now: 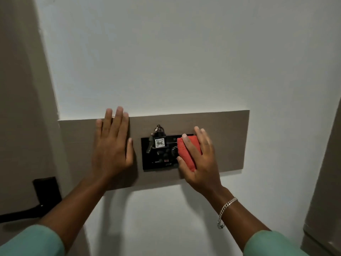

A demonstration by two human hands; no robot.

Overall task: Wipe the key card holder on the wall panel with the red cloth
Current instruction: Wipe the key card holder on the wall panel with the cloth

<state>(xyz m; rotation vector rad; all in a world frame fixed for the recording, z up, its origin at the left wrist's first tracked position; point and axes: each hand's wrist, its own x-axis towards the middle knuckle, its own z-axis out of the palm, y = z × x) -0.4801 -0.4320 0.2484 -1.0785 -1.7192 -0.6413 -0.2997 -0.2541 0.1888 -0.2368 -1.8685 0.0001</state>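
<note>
A black key card holder [158, 159] is mounted in the middle of a brown wall panel [227, 141]. A key tag marked 406 [159, 142] with keys sticks out of its top slot. My right hand [201, 159] presses a folded red cloth [188, 150] against the holder's right part and hides that side. My left hand [112, 145] lies flat with fingers spread on the panel just left of the holder, holding nothing.
White wall [175, 52] surrounds the panel. A beige door with a black lever handle [24, 211] stands at the left. Another beige surface [324, 191] runs along the right edge. A silver bracelet [226, 209] circles my right wrist.
</note>
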